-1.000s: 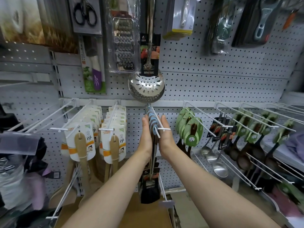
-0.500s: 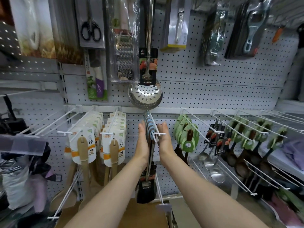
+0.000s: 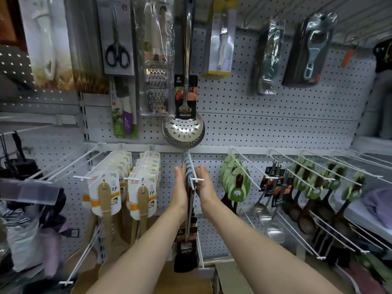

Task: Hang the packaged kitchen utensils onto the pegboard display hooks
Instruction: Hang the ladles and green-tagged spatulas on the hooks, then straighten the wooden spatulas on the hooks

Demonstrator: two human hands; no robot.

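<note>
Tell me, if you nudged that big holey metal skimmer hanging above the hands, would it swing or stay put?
The skimmer would probably swing: it seems to hang from the top of its long handle, with the bowl free against the pegboard. It looks like rigid steel, so it likely won't flex. The shiny, smooth bowl may feel slippery, and the weight probably sits low.

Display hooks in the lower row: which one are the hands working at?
The center hook, carrying blue-tagged utensils; left hand and right hand flank it.
</note>
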